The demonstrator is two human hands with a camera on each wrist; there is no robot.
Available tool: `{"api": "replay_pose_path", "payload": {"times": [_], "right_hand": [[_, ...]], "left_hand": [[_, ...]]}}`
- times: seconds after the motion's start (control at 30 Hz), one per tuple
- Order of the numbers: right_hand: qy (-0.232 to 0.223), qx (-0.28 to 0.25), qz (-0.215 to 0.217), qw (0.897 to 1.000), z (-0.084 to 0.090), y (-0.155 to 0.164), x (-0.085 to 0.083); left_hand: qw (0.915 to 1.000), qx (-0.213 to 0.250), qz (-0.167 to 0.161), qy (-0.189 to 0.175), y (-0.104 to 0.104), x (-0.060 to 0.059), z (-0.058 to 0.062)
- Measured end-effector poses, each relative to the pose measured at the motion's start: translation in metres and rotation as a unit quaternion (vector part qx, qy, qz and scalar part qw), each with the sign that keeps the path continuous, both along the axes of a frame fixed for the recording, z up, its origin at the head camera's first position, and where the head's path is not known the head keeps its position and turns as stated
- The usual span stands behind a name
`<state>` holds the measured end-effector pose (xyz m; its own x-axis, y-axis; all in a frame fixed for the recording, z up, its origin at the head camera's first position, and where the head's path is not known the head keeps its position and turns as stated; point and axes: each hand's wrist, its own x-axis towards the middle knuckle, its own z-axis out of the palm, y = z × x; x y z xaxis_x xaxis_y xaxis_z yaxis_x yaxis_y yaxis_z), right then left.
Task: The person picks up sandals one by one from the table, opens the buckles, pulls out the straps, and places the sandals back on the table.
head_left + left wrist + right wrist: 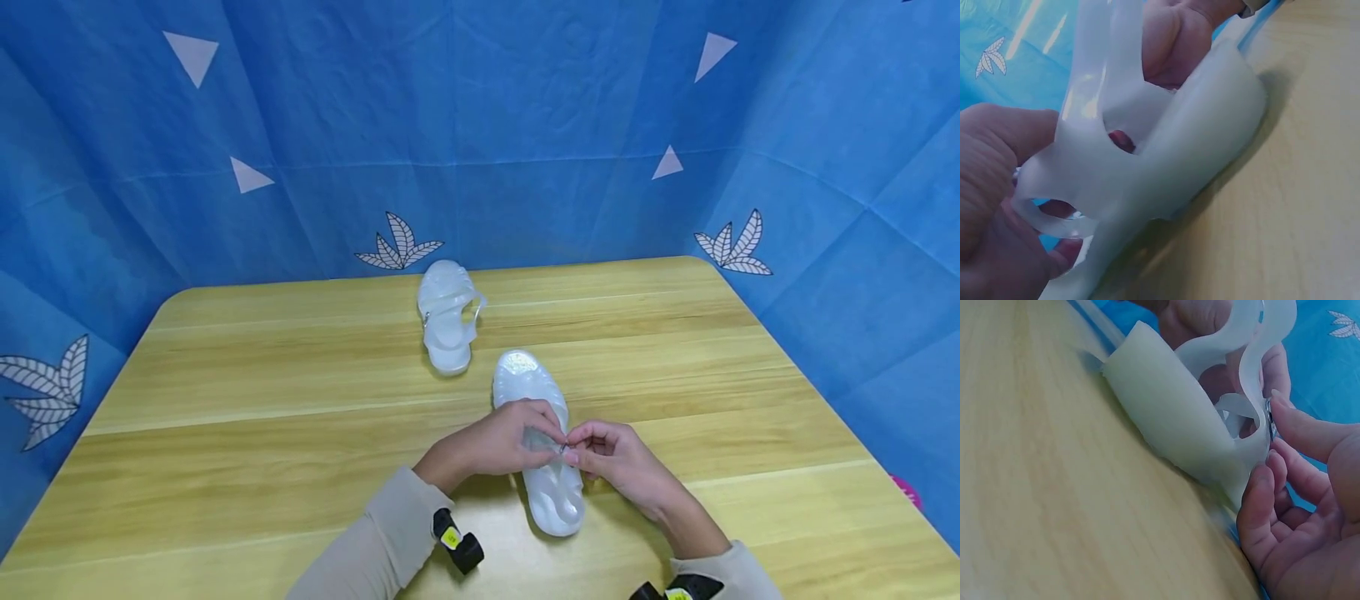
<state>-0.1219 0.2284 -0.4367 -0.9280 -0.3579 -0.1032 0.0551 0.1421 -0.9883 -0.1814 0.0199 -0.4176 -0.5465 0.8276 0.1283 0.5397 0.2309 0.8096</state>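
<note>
Pinching strap buckle of near sandal (542, 417) | left hand (498, 442) fingers, right hand (607, 454) fingers | forearms angled inward

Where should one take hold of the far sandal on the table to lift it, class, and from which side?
Grip the far sandal by its strap loop on the right side, coming from above. It lies flat and untouched on the table, and the strap arches clear of the sole, leaving a gap for fingers. Both hands are busy at the near sandal, so it looks free to take.
</note>
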Motion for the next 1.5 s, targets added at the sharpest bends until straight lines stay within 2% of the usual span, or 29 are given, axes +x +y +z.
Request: {"api": "replay_pose_path", "payload": {"times": [0.3,0.5,0.7,1.0,1.23,1.33,1.5], "right_hand": [[-0.01,0.018,-0.011,1.0,0.0014,-0.003,0.0013],[-0.013,0.016,-0.006,1.0,0.0009,-0.0064,0.002],[0.018,0.0,0.009,1.0,-0.0034,-0.0056,0.0014],[0.029,-0.026,0.038,0.999,-0.0059,-0.0041,0.0001],[0.037,-0.027,0.041,0.998,-0.0055,-0.0044,-0.0012],[0.04,-0.029,0.042,0.998,-0.0057,-0.0046,-0.001],[0.039,-0.026,0.04,0.998,-0.0059,-0.0041,0.001]], "left_hand": [[0.9983,-0.02,0.008,0.055,0.002,-0.0004,0.003],[0.9984,-0.024,0.029,0.043,0.0018,0.0009,0.0056],[0.9974,-0.03,0.058,0.031,0.003,0.0017,0.0057],[0.995,-0.047,0.079,0.039,0.0049,0.0016,0.0058],[0.9936,-0.045,0.09,0.051,0.0052,0.0011,0.0057],[0.9912,-0.026,0.116,0.059,0.0044,-0.0011,0.0038],[0.9833,0.034,0.176,0.031,0.0015,-0.0045,0.0037]]}}
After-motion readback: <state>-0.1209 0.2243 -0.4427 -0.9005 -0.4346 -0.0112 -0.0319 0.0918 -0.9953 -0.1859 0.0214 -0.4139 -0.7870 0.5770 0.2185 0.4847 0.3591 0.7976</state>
